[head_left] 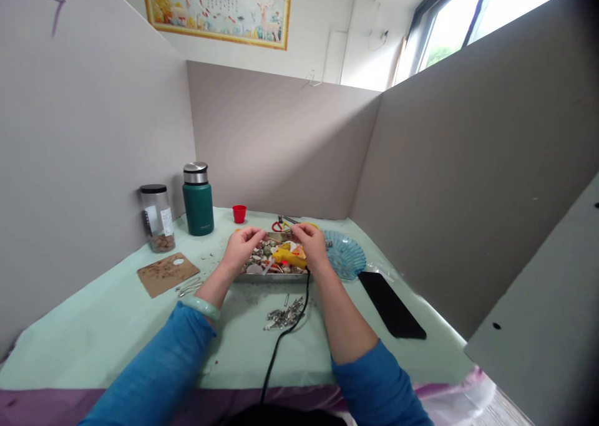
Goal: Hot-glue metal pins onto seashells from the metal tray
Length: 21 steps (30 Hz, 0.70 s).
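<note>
My left hand [242,247] is closed in a pinch above the left side of a metal tray [274,278]; whatever its fingertips hold is too small to name. Over the tray's right side, my right hand [311,241] also pinches something too small to make out. The two hands are apart. Shells and small stones [255,268] fill the tray below them. A yellow glue gun [290,257] lies on top of these, its black cord [279,340] running down towards me. Small metal clips [284,317] are heaped in front of the tray.
A green flask [198,208], a jar [158,220] and a brown card [167,274] stand or lie at the left. Behind are a red cup [239,214] and scissors [277,226]. At the right are a blue dish [349,256] and a black flat object [392,305].
</note>
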Each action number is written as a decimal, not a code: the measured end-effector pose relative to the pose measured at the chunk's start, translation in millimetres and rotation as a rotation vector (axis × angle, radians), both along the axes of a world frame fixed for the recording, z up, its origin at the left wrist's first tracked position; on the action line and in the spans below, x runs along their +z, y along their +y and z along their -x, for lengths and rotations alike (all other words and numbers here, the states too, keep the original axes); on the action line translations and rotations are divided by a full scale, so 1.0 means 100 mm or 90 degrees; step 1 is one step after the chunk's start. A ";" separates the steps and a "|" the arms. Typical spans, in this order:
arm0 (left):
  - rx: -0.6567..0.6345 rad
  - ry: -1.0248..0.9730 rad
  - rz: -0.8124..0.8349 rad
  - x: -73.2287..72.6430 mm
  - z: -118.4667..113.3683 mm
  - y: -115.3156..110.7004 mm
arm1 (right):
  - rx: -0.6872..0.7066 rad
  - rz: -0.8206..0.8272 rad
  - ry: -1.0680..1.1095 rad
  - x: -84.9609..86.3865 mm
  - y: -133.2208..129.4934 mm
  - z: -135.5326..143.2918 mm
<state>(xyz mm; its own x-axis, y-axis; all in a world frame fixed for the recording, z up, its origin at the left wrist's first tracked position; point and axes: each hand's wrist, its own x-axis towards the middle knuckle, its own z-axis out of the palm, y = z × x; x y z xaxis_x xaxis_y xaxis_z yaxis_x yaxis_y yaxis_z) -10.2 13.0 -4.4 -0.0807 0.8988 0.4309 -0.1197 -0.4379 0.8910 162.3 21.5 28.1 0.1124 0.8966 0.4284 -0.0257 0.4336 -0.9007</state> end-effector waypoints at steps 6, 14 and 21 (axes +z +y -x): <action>-0.011 -0.019 0.012 -0.03 -0.01 0.02 | 0.012 0.008 -0.032 -0.05 -0.01 0.05; -0.025 -0.016 0.018 -0.01 -0.03 -0.03 | 0.027 0.003 -0.074 -0.07 -0.10 0.16; -0.027 -0.026 0.022 -0.02 -0.02 -0.02 | 0.054 0.027 -0.092 -0.13 -0.05 0.15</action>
<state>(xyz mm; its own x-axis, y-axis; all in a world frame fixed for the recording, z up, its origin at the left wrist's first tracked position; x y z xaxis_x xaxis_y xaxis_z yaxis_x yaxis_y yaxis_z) -8.5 10.9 -6.0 -0.0591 0.9159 0.3971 -0.1747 -0.4012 0.8992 146.9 16.8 15.1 -0.0246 0.9180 0.3957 0.0703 0.3964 -0.9154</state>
